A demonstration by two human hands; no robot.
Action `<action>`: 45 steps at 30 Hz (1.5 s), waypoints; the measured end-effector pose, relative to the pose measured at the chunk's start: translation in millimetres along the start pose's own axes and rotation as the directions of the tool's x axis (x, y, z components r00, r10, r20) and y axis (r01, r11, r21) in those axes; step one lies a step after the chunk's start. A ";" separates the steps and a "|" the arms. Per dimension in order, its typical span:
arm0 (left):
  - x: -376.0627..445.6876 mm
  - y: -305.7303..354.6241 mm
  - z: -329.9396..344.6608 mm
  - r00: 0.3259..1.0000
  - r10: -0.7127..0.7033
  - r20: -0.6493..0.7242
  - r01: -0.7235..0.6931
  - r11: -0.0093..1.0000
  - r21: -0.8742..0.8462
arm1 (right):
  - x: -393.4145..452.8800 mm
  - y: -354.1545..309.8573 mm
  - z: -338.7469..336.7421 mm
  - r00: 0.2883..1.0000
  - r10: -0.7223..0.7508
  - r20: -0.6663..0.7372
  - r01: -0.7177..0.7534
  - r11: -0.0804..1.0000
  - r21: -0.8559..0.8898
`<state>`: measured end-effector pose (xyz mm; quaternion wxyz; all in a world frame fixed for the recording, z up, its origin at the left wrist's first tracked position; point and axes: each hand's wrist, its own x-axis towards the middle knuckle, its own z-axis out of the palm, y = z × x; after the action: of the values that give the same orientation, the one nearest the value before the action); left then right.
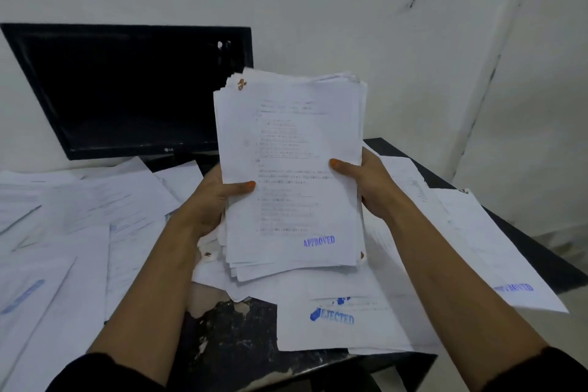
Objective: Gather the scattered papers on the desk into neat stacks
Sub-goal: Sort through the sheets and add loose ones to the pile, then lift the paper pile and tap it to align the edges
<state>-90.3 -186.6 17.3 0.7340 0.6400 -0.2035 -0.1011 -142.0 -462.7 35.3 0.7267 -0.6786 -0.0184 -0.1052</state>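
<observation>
White walls are closing in a dark, chipped counter (241,337) w/ a black monitor (127,89) at far left. Loose papers (79,216) are lying all round it. The bundle (292,169) is being held upright betw. both hands, long axis running near-to-far, bottom edge hanging just above the counter. Left hand (213,200) and right hand (369,184) are each gripping a long side, equally near. Sheets look white, printed, edges ragged, top one stamped APPROVED. A REJECTED sheet (334,321) is lying near, below.

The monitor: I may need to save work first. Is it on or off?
Apparently off or blank: the monitor screen is uniformly black, showing only faint reflections. No power light is discernible.
</observation>
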 end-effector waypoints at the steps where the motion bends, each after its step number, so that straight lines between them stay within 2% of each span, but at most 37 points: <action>1: 0.6 10.9 -0.8 0.999 0.037 -0.017 -0.037 0.998 0.044 | -0.2 -5.0 5.1 0.999 -0.040 -0.025 0.040 0.999 0.003; 4: 3.8 41.1 -3.1 0.989 0.107 -0.102 -0.095 0.988 0.124 | -2.7 -18.8 17.7 0.990 -0.118 -0.079 0.120 0.993 0.021; 8: 6.6 72.0 -2.8 0.947 0.220 -0.234 -0.175 0.964 0.200 | -5.5 -36.2 34.0 0.970 -0.216 -0.108 0.209 0.975 -0.075; 13: -0.2 96.3 7.3 0.923 0.323 -0.209 -0.269 0.930 0.251 | -6.9 -53.3 48.1 0.947 -0.295 -0.131 0.283 0.954 -0.102; 16: 0.0 102.7 10.0 0.923 0.318 -0.218 -0.262 0.932 0.252 | -5.0 -60.7 48.4 0.937 -0.307 -0.169 0.303 0.952 -0.050; 19: 4.7 100.2 12.3 0.927 0.312 -0.206 -0.248 0.926 0.285 | -4.0 -66.6 50.4 0.946 -0.305 -0.110 0.295 0.950 -0.099; 21: 6.8 96.2 11.0 0.919 0.309 -0.247 -0.244 0.934 0.263 | -3.6 -67.8 49.7 0.935 -0.322 -0.149 0.311 0.946 -0.094; 23: 9.3 92.9 9.9 0.933 0.297 -0.204 -0.246 0.939 0.242 | -2.2 -69.3 47.5 0.929 -0.328 -0.174 0.318 0.945 -0.083; 26: 12.5 91.9 9.7 0.945 0.287 -0.160 -0.237 0.933 0.270 | -0.2 -71.1 48.6 0.941 -0.313 -0.129 0.300 0.948 -0.108; 30: 16.6 86.9 4.8 0.934 0.286 -0.213 -0.225 0.936 0.269 | -0.1 -67.8 51.3 0.925 -0.309 -0.222 0.298 0.951 -0.083; 36: 7.3 53.8 4.8 0.972 0.155 -0.179 -0.107 0.962 0.252 | -4.6 -39.1 48.7 0.952 -0.252 -0.173 0.242 0.967 -0.078; 42: 8.5 50.3 12.1 0.930 0.249 -0.271 -0.188 0.955 0.230 | -1.6 -44.5 52.6 0.918 -0.330 -0.219 0.315 0.944 -0.100; 45: 8.1 43.7 7.4 0.943 0.208 -0.260 -0.155 0.965 0.213 | -1.9 -38.9 50.1 0.936 -0.293 -0.196 0.284 0.956 -0.073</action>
<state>-91.1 -189.6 62.2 0.6973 0.6932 -0.1647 0.0785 -144.9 -415.1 77.1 0.6863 -0.6699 -0.0407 -0.2804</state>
